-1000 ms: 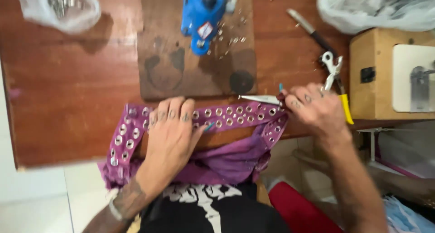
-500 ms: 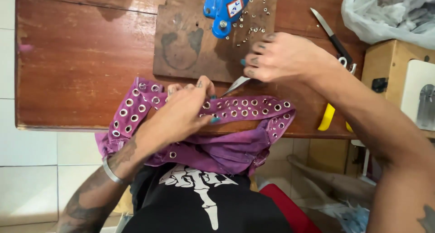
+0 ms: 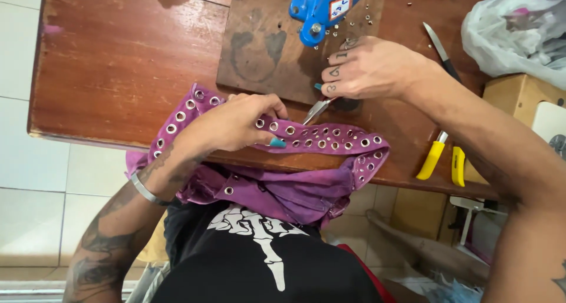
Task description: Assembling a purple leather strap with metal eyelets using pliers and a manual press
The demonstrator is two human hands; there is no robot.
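A purple garment [image 3: 306, 185] studded with metal eyelets hangs over the near edge of a wooden table [image 3: 118, 61]. My left hand [image 3: 233, 123] presses down on the eyelet strip, fingers curled over the cloth. My right hand [image 3: 371, 67] is closed around a small pointed metal tool [image 3: 316, 108], whose tip angles down toward the strip beside my left fingers. Just beyond it stands a blue eyelet press [image 3: 330, 5] on a dark wooden board [image 3: 265, 49], with small loose eyelets scattered around its base.
Yellow-handled pliers [image 3: 439, 155] lie at the table's right edge under my right forearm. A clear plastic bag [image 3: 519, 32] sits at the back right, next to a wooden box [image 3: 525, 108]. White floor tiles show on the left.
My right hand has moved from the table's right side to just in front of the blue press, carrying the pointed tool. My left hand has curled over the eyelet strip.
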